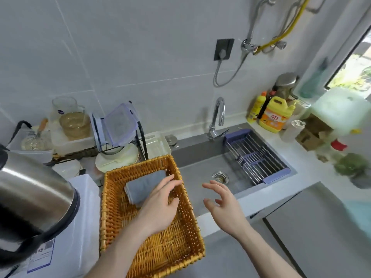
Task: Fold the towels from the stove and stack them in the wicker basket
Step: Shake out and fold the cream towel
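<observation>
The left hand [160, 205] lay inside the wicker basket [180, 233], its fingers straight and relaxed, their tips resting on the near right end of the folded grey towels [143, 186]; it gripped nothing. The towels sat directly ahead of and slightly left of that hand, in the far half of the basket, their long axis running diagonally from near-left to far-right, roughly in line with the hand's own reach. The right hand [221, 203] hovered outside the basket, over the near edge of the sink [200, 175], fingers spread and loosely curled, empty, and well apart from the towels, so the left hand was clearly the nearer one for any pressing or squaring of the stack. Counted: two hands, one basket, one grey stack; edges along its near side suggested more than one layer, though how many towels it held could not be told. No stove and no unfolded towel showed, so the next fetch probably lay out of view.
</observation>
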A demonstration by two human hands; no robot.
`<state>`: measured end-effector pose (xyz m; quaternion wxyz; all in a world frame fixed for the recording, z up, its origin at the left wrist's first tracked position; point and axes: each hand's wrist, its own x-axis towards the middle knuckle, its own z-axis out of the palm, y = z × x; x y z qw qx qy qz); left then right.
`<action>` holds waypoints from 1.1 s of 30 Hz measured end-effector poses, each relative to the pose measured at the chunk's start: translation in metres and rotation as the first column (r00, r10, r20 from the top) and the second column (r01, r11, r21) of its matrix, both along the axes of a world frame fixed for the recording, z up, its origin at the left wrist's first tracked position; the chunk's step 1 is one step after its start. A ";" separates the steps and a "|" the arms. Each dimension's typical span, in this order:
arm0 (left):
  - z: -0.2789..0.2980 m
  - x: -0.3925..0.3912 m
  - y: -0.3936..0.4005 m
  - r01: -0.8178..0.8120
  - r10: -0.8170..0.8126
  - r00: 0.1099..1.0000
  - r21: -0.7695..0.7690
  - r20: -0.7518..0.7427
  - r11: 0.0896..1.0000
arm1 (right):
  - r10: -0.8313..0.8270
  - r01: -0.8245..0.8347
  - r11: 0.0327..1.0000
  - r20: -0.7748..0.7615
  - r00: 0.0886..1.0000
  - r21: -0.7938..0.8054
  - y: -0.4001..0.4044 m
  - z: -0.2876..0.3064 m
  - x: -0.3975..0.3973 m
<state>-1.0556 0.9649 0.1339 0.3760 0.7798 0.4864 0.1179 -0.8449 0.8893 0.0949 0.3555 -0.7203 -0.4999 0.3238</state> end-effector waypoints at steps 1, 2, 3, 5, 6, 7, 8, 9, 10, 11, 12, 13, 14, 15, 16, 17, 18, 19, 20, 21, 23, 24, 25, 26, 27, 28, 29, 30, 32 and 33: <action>0.004 0.010 -0.003 0.033 -0.033 0.999 0.017 -0.004 0.999 | -0.032 0.032 0.999 0.000 0.999 0.006 -0.011 0.004 0.010; 0.007 0.022 -0.007 0.067 -0.067 0.998 0.032 -0.008 0.997 | -0.066 0.066 0.998 -0.002 0.998 0.013 -0.023 0.007 0.020; 0.010 0.034 -0.011 0.100 -0.100 0.995 0.043 -0.011 0.994 | -0.100 0.100 0.995 -0.012 0.995 0.018 -0.036 0.011 0.032; 0.015 0.060 -0.021 0.169 -0.168 0.986 0.067 -0.017 0.983 | -0.171 0.172 0.985 -0.046 0.984 0.021 -0.063 0.017 0.055; 0.017 0.075 -0.028 0.204 -0.203 0.979 0.085 -0.017 0.975 | -0.203 0.205 0.978 -0.064 0.977 0.025 -0.078 0.020 0.067; 0.019 0.092 -0.036 0.238 -0.238 0.971 0.099 -0.018 0.966 | -0.233 0.235 0.971 -0.078 0.969 0.029 -0.093 0.022 0.080; 0.020 0.110 -0.045 0.269 -0.269 0.963 0.106 -0.016 0.957 | -0.259 0.262 0.964 -0.083 0.962 0.034 -0.109 0.024 0.093; 0.021 0.130 -0.055 0.296 -0.296 0.955 0.107 -0.015 0.949 | -0.281 0.284 0.958 -0.079 0.956 0.036 -0.125 0.026 0.107; 0.021 0.150 -0.067 0.322 -0.323 0.946 0.104 -0.013 0.941 | -0.302 0.305 0.952 -0.072 0.951 0.035 -0.143 0.027 0.122; 0.021 0.170 -0.080 0.345 -0.346 0.938 0.103 -0.010 0.933 | -0.323 0.325 0.945 -0.063 0.944 0.032 -0.162 0.028 0.138; 0.020 0.189 -0.093 0.367 -0.369 0.930 0.107 -0.004 0.924 | -0.343 0.345 0.938 -0.053 0.938 0.029 -0.181 0.030 0.154; 0.019 0.209 -0.108 0.391 -0.394 0.919 0.109 0.007 0.914 | -0.366 0.367 0.930 -0.038 0.930 0.029 -0.201 0.031 0.170; 0.020 0.227 -0.123 0.416 -0.421 0.907 0.107 0.022 0.903 | -0.388 0.389 0.921 -0.024 0.921 0.027 -0.222 0.032 0.186; 0.020 0.246 -0.138 0.441 -0.447 0.894 0.107 0.038 0.891 | -0.410 0.410 0.912 -0.016 0.912 0.029 -0.242 0.033 0.202; 0.021 0.265 -0.153 0.466 -0.474 0.879 0.115 0.051 0.877 | -0.432 0.432 0.901 -0.011 0.902 0.032 -0.262 0.034 0.217; 0.021 0.283 -0.168 0.489 -0.498 0.865 0.125 0.063 0.864 | -0.453 0.453 0.891 -0.005 0.891 0.036 -0.281 0.034 0.232; 0.021 0.302 -0.183 0.509 -0.521 0.851 0.134 0.073 0.850 | -0.474 0.474 0.880 0.003 0.880 0.038 -0.300 0.033 0.246; 0.021 0.321 -0.198 0.529 -0.542 0.837 0.144 0.076 0.837 | -0.498 0.498 0.867 0.009 0.867 0.035 -0.318 0.032 0.260; 0.020 0.339 -0.213 0.551 -0.565 0.822 0.152 0.071 0.821 | -0.524 0.523 0.852 0.007 0.852 0.027 -0.336 0.031 0.271; 0.020 0.356 -0.228 0.577 -0.591 0.803 0.155 0.070 0.802 | -0.548 0.548 0.836 0.001 0.836 0.020 -0.355 0.030 0.281; 0.019 0.389 -0.257 0.638 -0.654 0.752 0.159 0.084 0.754 | -0.593 0.593 0.805 -0.008 0.805 0.023 -0.393 0.031 0.300; 0.020 0.405 -0.271 0.669 -0.684 0.724 0.156 0.086 0.727 | -0.620 0.620 0.785 -0.003 0.785 0.023 -0.412 0.032 0.310; 0.021 0.421 -0.284 0.698 -0.713 0.696 0.154 0.086 0.699 | -0.653 0.653 0.757 0.002 0.758 0.025 -0.431 0.032 0.320; 0.021 0.437 -0.296 0.728 -0.743 0.664 0.157 0.083 0.668 | -0.688 0.687 0.726 0.001 0.726 0.031 -0.449 0.032 0.330; 0.022 0.452 -0.307 0.757 -0.772 0.631 0.159 0.076 0.634 | -0.723 0.723 0.690 -0.001 0.691 0.039 -0.467 0.032 0.339; 0.024 0.467 -0.318 0.783 -0.798 0.598 0.160 0.069 0.601 | -0.758 0.757 0.652 0.001 0.652 0.050 -0.484 0.032 0.347; 0.026 0.482 -0.329 0.806 -0.821 0.568 0.159 0.065 0.570 | -0.790 0.788 0.612 0.002 0.613 0.061 -0.500 0.032 0.354; 0.027 0.498 -0.338 0.826 -0.841 0.537 0.160 0.063 0.540 | -0.818 0.816 0.574 -0.005 0.576 0.067 -0.516 0.032 0.360; 0.030 0.528 -0.358 0.861 -0.877 0.476 0.169 0.064 0.480 | -0.861 0.861 0.505 -0.029 0.507 0.066 -0.543 0.034 0.369; 0.030 0.544 -0.368 0.876 -0.892 0.447 0.170 0.065 0.451 | -0.879 0.879 0.472 -0.033 0.475 0.064 -0.555 0.034 0.373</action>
